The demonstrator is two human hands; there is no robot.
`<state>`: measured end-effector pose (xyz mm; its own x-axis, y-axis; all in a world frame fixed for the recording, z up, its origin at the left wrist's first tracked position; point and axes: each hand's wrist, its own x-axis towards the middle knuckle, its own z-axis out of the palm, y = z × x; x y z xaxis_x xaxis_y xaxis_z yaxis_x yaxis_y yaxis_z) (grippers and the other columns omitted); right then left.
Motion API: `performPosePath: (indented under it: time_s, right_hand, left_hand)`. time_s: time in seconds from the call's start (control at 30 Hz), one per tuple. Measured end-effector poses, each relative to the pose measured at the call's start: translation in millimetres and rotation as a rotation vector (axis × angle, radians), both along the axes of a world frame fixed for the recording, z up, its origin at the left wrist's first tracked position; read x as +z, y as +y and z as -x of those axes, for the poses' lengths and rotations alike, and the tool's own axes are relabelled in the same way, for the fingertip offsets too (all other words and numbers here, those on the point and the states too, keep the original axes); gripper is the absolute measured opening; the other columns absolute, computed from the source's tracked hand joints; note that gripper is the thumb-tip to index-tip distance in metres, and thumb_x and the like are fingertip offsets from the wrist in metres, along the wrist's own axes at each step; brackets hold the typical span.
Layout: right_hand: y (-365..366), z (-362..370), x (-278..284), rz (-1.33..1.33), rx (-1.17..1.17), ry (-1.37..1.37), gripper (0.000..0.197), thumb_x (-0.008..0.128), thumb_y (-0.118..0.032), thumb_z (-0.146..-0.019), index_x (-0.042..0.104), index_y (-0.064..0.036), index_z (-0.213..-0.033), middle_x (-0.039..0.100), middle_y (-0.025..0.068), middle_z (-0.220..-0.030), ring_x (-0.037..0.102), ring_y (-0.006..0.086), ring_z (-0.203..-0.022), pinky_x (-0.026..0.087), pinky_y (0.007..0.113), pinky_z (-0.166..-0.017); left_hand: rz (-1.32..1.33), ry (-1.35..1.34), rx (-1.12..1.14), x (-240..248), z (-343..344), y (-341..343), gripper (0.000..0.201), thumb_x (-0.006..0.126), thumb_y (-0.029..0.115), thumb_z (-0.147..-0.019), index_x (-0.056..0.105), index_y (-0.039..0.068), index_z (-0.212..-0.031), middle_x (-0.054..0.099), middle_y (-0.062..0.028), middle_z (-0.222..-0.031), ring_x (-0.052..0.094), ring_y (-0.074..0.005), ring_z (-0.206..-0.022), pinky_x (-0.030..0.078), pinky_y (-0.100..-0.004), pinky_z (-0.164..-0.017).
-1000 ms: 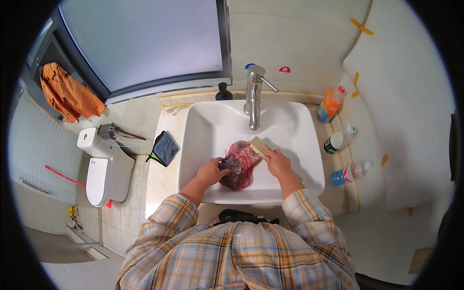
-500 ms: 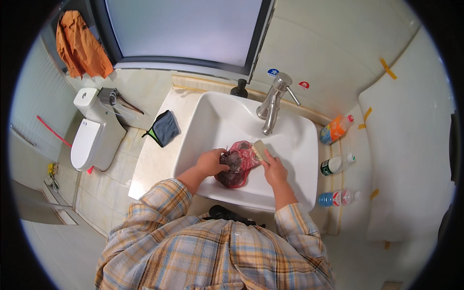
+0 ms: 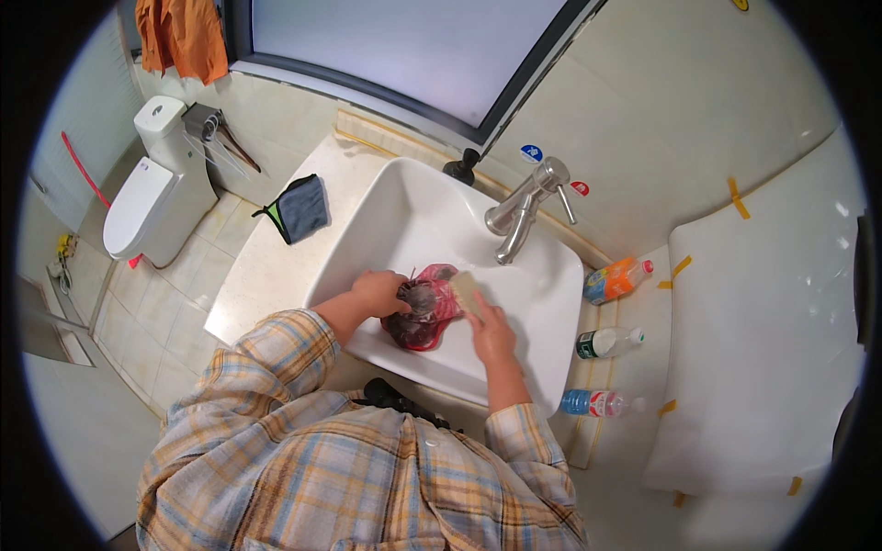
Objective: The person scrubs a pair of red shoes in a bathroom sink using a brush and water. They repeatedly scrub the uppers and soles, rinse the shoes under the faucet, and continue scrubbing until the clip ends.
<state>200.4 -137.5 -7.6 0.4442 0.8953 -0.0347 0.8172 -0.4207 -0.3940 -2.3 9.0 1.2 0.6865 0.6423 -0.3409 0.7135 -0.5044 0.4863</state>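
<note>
In the white sink (image 3: pixel 542 358) lies a crumpled red and dark item (image 3: pixel 421 323), partly sheer or wet-looking; its exact kind I cannot make out. My left hand (image 3: pixel 375 294) is closed on its upper left edge, the fingertips pressing into the dark part. A scrubbing brush (image 3: pixel 467 294) with a pale wooden back is gripped in my right hand (image 3: pixel 494 338). Its bristle side rests against the item's right edge, and the brush is slightly blurred.
A metal faucet (image 3: pixel 525 209) rises behind the sink, beside a black dispenser (image 3: pixel 462 167). On the left counter (image 3: pixel 253 289) lies a grey cloth (image 3: pixel 299 209). Orange (image 3: pixel 617 280), white-labelled (image 3: pixel 610 342) and blue (image 3: pixel 602 402) bottles line the right ledge. A toilet (image 3: pixel 142 207) stands at far left.
The whole view has shifted and turned, so the sink appears tilted. The brush has turned a little in my right hand at the item's right edge. My left hand keeps its hold.
</note>
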Motion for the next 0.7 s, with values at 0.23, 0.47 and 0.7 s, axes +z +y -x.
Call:
performPosePath:
  time_s: [0.23,0.47,0.7]
  right_hand:
    - [0,-4,-4,0.097,0.070,0.083,0.048,0.058,-0.034,-0.085,0.043,-0.0374,-0.130,0.055,0.0079,-0.114,0.055,0.0289,-0.103,0.045,0.041,-0.084]
    - [-5,-6,-1,-0.070,-0.018,0.038,0.048,0.056,-0.032,-0.086,0.041,-0.0353,-0.132,0.056,0.0086,-0.110,0.055,0.0285,-0.101,0.046,0.040,-0.081]
    - [-8,-16,-5,0.079,0.027,0.064,0.047,0.061,-0.028,-0.084,0.047,-0.0297,-0.129,0.058,0.0107,-0.113,0.055,0.0295,-0.104,0.044,0.038,-0.086]
  left_hand:
    - [0.042,0.015,0.031,-3,-1,1,0.058,0.072,0.042,-0.067,0.057,0.014,-0.116,0.063,-0.0088,-0.105,0.058,-0.0249,-0.102,0.037,-0.0400,-0.090]
    - [0.043,-0.014,0.025,0,-2,0,0.057,0.072,0.039,-0.067,0.057,0.013,-0.116,0.063,-0.0090,-0.106,0.057,-0.0253,-0.102,0.037,-0.0401,-0.091]
    - [0.075,-0.035,0.049,11,0,-4,0.051,0.072,0.034,-0.069,0.058,0.013,-0.114,0.062,-0.0099,-0.106,0.057,-0.0264,-0.102,0.038,-0.0399,-0.091]
